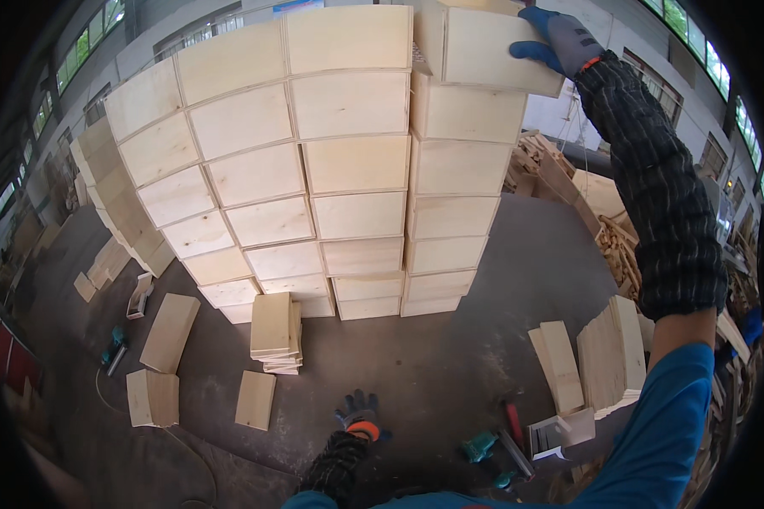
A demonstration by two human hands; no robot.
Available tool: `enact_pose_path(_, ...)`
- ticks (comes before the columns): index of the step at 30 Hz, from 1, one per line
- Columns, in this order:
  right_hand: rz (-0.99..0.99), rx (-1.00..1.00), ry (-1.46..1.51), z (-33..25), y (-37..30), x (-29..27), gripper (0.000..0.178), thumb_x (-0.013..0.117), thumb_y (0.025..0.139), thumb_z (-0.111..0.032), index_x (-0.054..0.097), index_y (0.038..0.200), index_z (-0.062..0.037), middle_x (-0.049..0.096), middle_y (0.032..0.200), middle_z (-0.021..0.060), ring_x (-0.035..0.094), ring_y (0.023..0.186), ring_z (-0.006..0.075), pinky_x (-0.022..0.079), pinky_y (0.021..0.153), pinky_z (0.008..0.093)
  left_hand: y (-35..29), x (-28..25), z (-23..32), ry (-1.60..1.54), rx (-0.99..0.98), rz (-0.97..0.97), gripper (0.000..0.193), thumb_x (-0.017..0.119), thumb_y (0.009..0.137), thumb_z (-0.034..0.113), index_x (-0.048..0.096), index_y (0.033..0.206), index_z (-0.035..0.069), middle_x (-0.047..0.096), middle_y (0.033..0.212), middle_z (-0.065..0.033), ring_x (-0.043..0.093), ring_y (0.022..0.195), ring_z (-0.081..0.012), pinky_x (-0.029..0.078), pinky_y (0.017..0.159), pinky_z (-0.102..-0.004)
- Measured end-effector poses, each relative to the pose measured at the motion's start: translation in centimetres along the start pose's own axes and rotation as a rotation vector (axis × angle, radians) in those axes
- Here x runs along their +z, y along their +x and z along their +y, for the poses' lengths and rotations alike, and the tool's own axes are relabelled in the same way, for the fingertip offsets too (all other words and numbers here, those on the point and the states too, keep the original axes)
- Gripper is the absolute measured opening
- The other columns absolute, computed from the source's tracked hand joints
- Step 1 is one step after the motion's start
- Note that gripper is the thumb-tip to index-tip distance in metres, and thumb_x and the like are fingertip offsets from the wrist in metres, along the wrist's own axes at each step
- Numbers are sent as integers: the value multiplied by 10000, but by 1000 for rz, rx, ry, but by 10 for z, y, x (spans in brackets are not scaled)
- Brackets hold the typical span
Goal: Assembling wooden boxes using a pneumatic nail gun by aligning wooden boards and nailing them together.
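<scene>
At the upper right, my right hand (560,41), in a blue and grey glove, grips the corner of a pale wooden box (492,49). The thumb lies against the front face and the fingers reach over the top edge. That box sits at the top of the rightmost column and juts out a little from the boxes below. My left hand (362,414), gloved the same way with an orange cuff, hangs low in front with its fingers spread and holds nothing. A tall wall of stacked wooden boxes (348,161) stands before me.
Stacked wooden panels (273,327) stand at the wall's foot, with more panels (607,356) to the right. Green nail guns lie on the floor, one at the right (480,446), another at the left (113,343) with a hose. Scrap wood (615,246) fills a bin behind.
</scene>
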State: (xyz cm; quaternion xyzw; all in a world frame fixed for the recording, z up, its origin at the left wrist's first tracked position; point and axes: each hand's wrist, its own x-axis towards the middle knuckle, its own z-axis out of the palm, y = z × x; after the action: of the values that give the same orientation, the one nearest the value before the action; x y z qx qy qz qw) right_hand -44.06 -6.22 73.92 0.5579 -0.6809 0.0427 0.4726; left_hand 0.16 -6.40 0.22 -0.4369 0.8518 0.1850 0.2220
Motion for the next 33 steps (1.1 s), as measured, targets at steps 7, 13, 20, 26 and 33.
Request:
enact_pose_path(7, -31, -36, 119, -1, 27, 6, 661, 865, 877, -553, 717, 1261, -36, 773, 1127, 260, 732, 1096, 466, 580, 937, 512, 1, 2, 0, 3, 15, 39, 1365, 936, 671, 711, 223, 1753, 280, 128, 1840, -155, 98, 1688, -463, 195, 1238, -825)
enact_pose_path(13, 3, -95, 140, 16, 33, 46, 654, 862, 876, -566, 728, 1247, -44, 764, 1164, 261, 722, 1119, 468, 574, 947, 517, 3, 6, -1, -28, 29, 33, 1356, 939, 664, 706, 249, 1744, 262, 134, 1837, -164, 103, 1680, -486, 186, 1228, -837)
enact_pose_path(20, 40, -130, 215, 1, 46, 61, 658, 824, 901, -596, 724, 1244, -44, 766, 1161, 262, 727, 1104, 469, 574, 943, 523, 1, -14, 3, -15, 28, 11, 1370, 950, 653, 707, 248, 1743, 262, 104, 1838, -179, 87, 1680, -495, 169, 1241, -824)
enact_pose_path(26, -68, 14, 71, -7, 47, 41, 668, 827, 892, -600, 722, 1266, -56, 771, 1138, 261, 735, 1072, 465, 578, 930, 526, -3, -6, 0, -40, 13, 14, 1355, 960, 661, 681, 256, 1738, 256, 92, 1841, -186, 93, 1679, -497, 155, 1247, -818)
enact_pose_path(33, -57, 53, 140, -16, 40, 74, 716, 864, 886, -515, 681, 1360, -10, 741, 1262, 297, 704, 1196, 477, 549, 1033, 510, -12, 19, -3, -39, -1, 49, 1328, 989, 626, 620, 323, 1720, 270, 191, 1819, -175, 161, 1663, -493, 206, 1222, -828)
